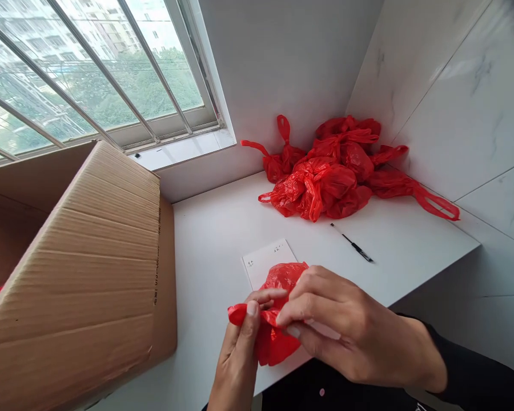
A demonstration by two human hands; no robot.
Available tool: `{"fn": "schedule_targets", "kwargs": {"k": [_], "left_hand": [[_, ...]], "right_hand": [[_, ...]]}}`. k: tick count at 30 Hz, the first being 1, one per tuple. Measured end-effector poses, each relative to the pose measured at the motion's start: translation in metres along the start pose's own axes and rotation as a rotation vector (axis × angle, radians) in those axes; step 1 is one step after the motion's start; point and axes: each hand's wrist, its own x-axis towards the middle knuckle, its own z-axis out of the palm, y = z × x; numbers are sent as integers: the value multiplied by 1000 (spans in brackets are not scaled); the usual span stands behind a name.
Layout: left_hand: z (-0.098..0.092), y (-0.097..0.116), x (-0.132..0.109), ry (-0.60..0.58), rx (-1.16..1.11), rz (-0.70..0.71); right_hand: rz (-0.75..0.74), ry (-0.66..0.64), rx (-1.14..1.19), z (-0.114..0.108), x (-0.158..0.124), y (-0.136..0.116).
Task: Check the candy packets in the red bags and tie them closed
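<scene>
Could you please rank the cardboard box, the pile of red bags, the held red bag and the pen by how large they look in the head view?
1. Cardboard box, cut off by the frame edge
2. Pile of red bags
3. Held red bag, partly covered
4. Pen

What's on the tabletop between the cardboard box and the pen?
White paper with writing, in the head view; white tabletop shows between it and both the cardboard box and the pen.
</scene>
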Motion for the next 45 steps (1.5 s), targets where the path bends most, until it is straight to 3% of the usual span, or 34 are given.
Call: {"fn": "schedule_targets", "kwargs": {"k": [5,8,10,14,17,21,23,27,32,38,41,45], "left_hand": [[-9,2,4,-287,206,241],[-9,3,5,-375,346,440],[-9,-2,5,-313,491,573],[-9,-24,6,24,772,839],[-7,-45,6,255,845,948],[-4,-61,6,322,785,1028],[-5,-63,7,297,759,1049],[-7,-61,9,231,833,1065],[-10,-76,3,321,853,990],[-42,-110,-14,331,972,897],[-48,-115,-19,334,877,809],[-35,-108,-22,402,641,568]], "right_hand": [[-18,61,50,7,-3,11],[-37,-24,98,15,-2,25],[26,-111,120,20,-2,34],[200,-115,176,25,-5,46],[299,-170,245,26,-9,51],[301,-344,285,26,-11,55],[304,-332,292,27,-11,55],[368,-187,241,28,-10,52],[400,-15,195,24,-14,57],[513,173,-9,17,-42,93],[675,205,187,21,-51,102],[810,182,559,32,-47,94]]}}
